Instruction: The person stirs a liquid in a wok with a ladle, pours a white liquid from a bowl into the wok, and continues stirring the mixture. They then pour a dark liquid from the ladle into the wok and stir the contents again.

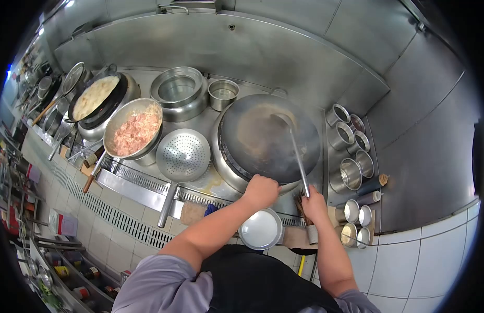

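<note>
Counter (215,183): steel, extending ahead of both hands and carrying the cookware.

Wok (252,143): dark, steaming faintly, sitting directly beyond the hands; a brownish patch is showing inside.

Left pan (112,104): black, standing far left of the left hand, holding pale, frothy contents.

Meat pan (157,130): lying left of the left hand, holding pink raw-looking meat (132,134).

Strainer (183,155): perforated, resting nearer the left hand, its handle pointing toward the person.

Pot (189,110): standing beyond the strainer, holding clear liquid.

Ladle (298,156): long-handled, slanting from the right hand into the wok, its head resting on the inside surface.

Bowl (280,224): sitting below and between the hands.

Left hand (263,191): curling closed at the wok's near rim; whether it is pinching the rim cannot be told.

Right hand (315,205): wrapping round the ladle's handle end.

Cups (351,211): metal, clustering right of the right hand.

Step in hand: apparently working the ladle over the wok's surface. Further movement would be calling for a steady wok and controlled ladle contact.

Writing: no brands or labels showing legibly.
</note>
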The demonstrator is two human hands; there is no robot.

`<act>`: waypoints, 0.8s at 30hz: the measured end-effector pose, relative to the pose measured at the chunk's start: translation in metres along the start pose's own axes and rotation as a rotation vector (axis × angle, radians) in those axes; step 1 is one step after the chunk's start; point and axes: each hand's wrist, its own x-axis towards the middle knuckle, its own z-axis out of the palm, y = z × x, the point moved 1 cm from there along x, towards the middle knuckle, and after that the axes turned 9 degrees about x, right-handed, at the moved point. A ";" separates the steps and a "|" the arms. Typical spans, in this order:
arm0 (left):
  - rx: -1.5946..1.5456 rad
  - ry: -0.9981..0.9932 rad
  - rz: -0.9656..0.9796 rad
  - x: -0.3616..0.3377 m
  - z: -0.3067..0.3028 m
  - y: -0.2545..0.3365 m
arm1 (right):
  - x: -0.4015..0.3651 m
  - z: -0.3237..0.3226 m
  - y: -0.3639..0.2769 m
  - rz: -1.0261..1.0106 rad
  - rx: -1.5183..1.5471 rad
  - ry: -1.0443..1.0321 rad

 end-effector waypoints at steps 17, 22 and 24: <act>0.096 0.036 -0.064 -0.003 0.002 -0.002 | -0.018 -0.084 0.036 0.504 1.345 -0.876; 0.092 0.076 -0.066 -0.005 -0.004 0.001 | 0.017 -0.029 0.038 0.426 1.271 -0.924; 0.087 0.106 -0.074 -0.005 -0.002 0.001 | 0.033 -0.018 0.030 0.331 1.119 -0.832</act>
